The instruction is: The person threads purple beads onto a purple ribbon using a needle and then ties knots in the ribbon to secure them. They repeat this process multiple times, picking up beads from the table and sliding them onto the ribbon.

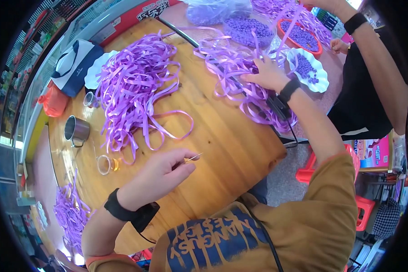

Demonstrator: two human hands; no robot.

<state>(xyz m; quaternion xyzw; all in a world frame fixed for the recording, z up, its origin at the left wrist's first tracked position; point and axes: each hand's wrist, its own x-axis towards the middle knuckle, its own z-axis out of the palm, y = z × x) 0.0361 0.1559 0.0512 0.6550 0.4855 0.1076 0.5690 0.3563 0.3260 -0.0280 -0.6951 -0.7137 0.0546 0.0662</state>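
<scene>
My left hand [161,174] is over the wooden table, thumb and fingers closed on a thin, pointed metal needle [195,157]. Out to the right, my right hand [272,75] reaches into a heap of purple ribbons [226,63], its thumb and fingers apart and some fingertips hidden among the strands. Beside that hand, a white scalloped plate [321,77] holds purple beads [305,68]. A larger tangle of purple ribbons [136,81] lies at the left middle of the table, beyond my left hand.
On the wooden table [222,149] stand a metal mug [77,129] and a small clear cup [105,164]. A bag [75,65] sits far left. Beads fill a red basket [301,36]. Another person's arm [376,54] comes in at right, near red stools [307,167].
</scene>
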